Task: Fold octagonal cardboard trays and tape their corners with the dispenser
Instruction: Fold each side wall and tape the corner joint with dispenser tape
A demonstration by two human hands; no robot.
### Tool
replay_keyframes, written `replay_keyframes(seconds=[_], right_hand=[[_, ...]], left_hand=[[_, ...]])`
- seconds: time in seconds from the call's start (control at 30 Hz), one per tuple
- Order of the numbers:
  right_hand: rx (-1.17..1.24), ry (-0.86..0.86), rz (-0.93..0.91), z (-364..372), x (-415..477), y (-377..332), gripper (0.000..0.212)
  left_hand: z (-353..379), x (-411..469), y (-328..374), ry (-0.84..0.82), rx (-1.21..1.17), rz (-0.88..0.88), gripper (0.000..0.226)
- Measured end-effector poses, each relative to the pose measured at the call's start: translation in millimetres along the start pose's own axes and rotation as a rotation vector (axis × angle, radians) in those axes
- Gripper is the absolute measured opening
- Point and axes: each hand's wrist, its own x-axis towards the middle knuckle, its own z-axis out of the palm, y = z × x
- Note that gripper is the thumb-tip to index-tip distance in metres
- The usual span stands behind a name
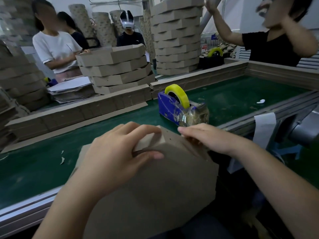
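A brown cardboard tray (155, 183) lies bottom up across the near edge of the green table, tilted toward me. My left hand (114, 156) grips its far corner, fingers curled over a folded side flap and thumb pressed on the base. My right hand (208, 137) rests on the neighbouring corner with fingers stretched flat along the fold; a strip of clear tape seems to lie under them. The blue tape dispenser (174, 107) with a yellow roll stands just beyond the tray, about a hand's width from my fingertips.
Stacks of folded trays (115, 68) and a taller tower (176, 38) stand behind a low cardboard wall (77, 111). Flat blanks (70, 90) lie at the left. Three people stand at the back left, another at the far right. Small scraps lie on the green table (43, 161).
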Motion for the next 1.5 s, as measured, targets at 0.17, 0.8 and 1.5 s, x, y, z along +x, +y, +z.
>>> replay_keyframes(seconds=[0.17, 0.8, 1.5], right_hand=[[-0.067, 0.140, -0.174, -20.9, -11.3, -2.2, 0.040], [-0.142, 0.172, -0.326, 20.2, 2.7, -5.8, 0.036], [0.095, 0.026, -0.357, 6.4, 24.0, 4.7, 0.026]], left_hand=[[-2.7, -19.6, -13.1, 0.123, -0.210, -0.060, 0.047], [14.3, -15.7, -3.9, 0.032, -0.118, 0.053, 0.037], [14.4, -1.4, -2.6, -0.030, -0.037, 0.094, 0.038]])
